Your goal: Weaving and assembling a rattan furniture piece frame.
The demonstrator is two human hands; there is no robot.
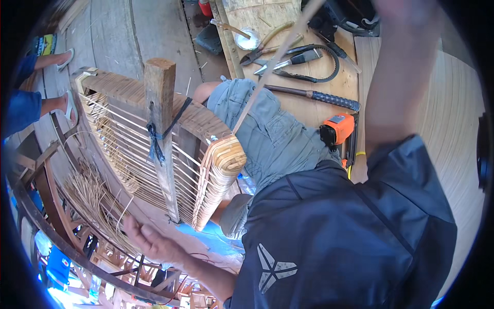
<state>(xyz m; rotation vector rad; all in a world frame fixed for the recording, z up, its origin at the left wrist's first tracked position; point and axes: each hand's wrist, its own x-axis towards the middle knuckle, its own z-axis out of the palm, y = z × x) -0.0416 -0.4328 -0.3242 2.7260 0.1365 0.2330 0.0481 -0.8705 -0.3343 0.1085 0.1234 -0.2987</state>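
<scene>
A wooden frame [123,85] with rows of pale strands strung across it leans by my knees. Its near corner [229,154] is wrapped in tan rattan-like strip. A wooden post [160,98] stands across the frame, tied with a dark cord [154,139]. From the wrapped corner, a long pale strip [272,69] runs taut up past the top edge. My right hand [406,10] is raised at the top right, blurred and partly cut off; whether it grips the strip is hidden. My left hand [149,242] is below the frame, fingers stretched out beside a thin loose strand.
On the wooden board at the upper right lie pincers [257,54], a dark-handled tool [329,98], an orange and black tool [337,129] and a white cup [247,38]. Loose strips [92,195] and a curved frame [56,216] are left. Another person's foot [70,108] is at far left.
</scene>
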